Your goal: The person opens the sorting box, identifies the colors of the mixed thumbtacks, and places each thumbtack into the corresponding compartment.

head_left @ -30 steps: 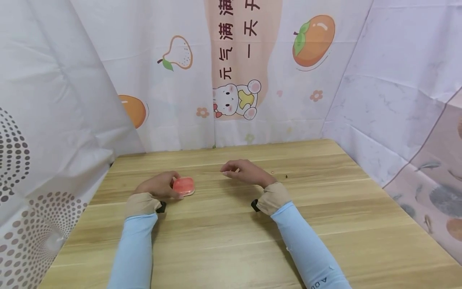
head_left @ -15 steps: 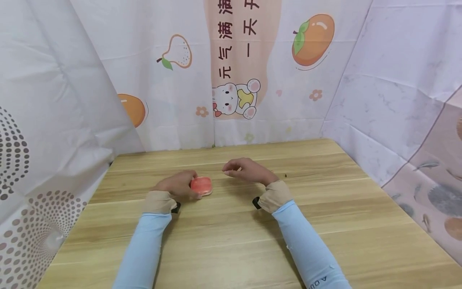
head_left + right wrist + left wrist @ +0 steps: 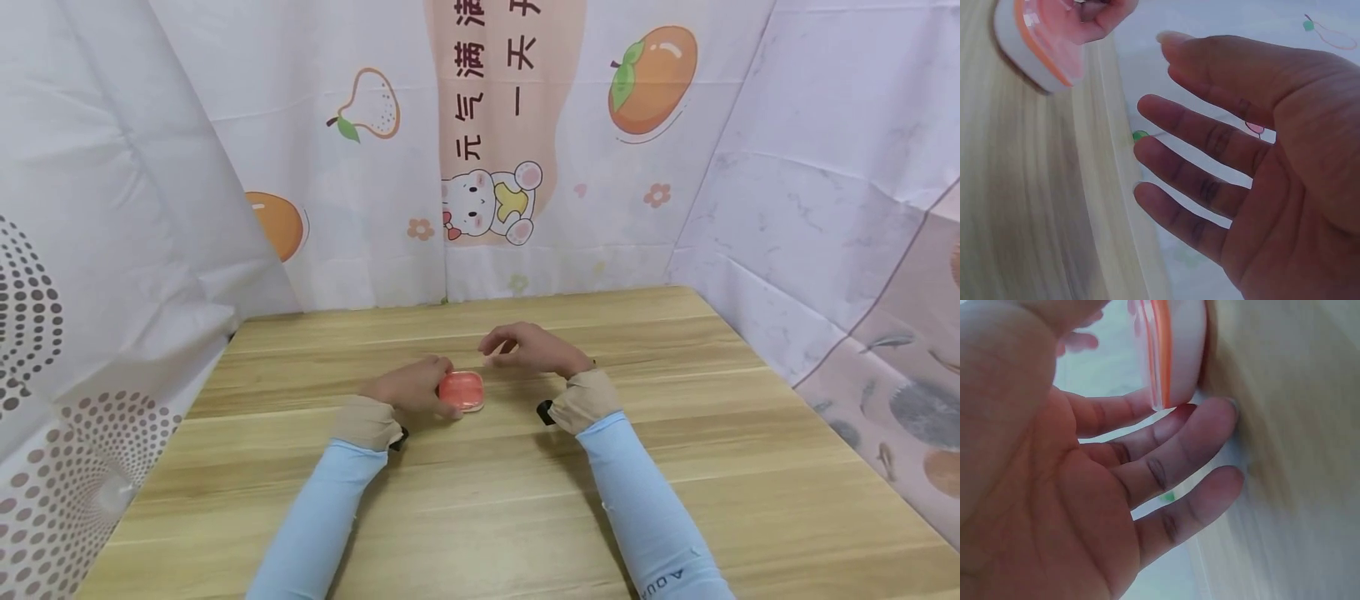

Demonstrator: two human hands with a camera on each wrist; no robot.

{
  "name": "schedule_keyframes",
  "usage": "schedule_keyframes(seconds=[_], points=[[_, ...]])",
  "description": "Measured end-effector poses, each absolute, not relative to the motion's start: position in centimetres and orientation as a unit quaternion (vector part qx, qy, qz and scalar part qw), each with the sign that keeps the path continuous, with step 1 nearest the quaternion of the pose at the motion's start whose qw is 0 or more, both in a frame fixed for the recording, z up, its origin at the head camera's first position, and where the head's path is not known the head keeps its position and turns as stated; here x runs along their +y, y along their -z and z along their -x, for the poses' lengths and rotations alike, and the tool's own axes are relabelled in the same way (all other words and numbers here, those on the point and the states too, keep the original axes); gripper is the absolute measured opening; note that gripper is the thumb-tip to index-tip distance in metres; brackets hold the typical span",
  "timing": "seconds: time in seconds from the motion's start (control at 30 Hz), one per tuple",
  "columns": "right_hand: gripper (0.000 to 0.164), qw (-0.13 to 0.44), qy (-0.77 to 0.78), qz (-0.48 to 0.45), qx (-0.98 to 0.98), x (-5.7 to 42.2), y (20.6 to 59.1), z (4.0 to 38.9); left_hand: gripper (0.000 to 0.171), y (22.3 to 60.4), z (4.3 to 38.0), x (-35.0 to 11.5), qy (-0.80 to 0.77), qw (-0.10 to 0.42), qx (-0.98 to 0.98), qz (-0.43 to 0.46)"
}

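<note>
red-topped case (image 3: 462,390) sits pinched in the left hand (image 3: 411,388), between thumb and fingers, right of its palm; the right hand (image 3: 534,348), fingers apart and slightly bent, hovers near the case.

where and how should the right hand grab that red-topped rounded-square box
Probably by the free right end of the rounded-square, red-topped plastic-looking box, coming from the right: thumb on the near wall, fingers on the far wall. The box is top up, its low opposite walls suit a pinch, and the left hand holds the left end. The right hand is on the free side.
</note>
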State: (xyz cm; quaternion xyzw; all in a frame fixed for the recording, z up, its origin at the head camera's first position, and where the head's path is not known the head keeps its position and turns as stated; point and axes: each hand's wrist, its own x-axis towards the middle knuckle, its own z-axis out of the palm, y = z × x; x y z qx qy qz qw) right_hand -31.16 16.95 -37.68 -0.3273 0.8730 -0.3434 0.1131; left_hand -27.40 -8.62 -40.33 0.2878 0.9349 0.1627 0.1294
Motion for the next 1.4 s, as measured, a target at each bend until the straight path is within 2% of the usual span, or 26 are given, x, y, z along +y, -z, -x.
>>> schedule_keyframes(seconds=[0.27,0.57,0.7,0.9,1.03,1.23,1.4], points=[[0.028,0.128,0.322,0.350,0.870,17.7,37.6,31.0,0.073,40.9,26.9,-6.9,-0.137,0.118,0.935,-0.305],[0.026,0.152,0.266,0.341,0.889,18.5,38.3,29.9,0.080,41.7,26.5,-5.5,-0.147,0.131,0.932,-0.305],[0.029,0.144,0.236,0.367,0.888,18.9,38.8,28.8,0.082,42.0,26.5,-4.9,-0.152,0.138,0.926,-0.317],[0.036,0.113,0.225,0.412,0.876,17.7,39.5,28.3,0.064,42.1,26.8,-5.9,-0.191,0.141,0.913,-0.331],[0.036,0.098,0.228,0.430,0.868,16.8,39.7,28.4,0.059,42.0,26.9,-6.9,-0.195,0.140,0.914,-0.326],[0.046,0.107,0.236,0.413,0.873,16.4,39.6,28.2,0.062,41.7,26.9,-7.5,-0.199,0.144,0.913,-0.327],[0.047,0.088,0.234,0.420,0.872,16.1,39.6,28.3,0.070,41.6,26.9,-7.7,-0.187,0.138,0.920,-0.316]])
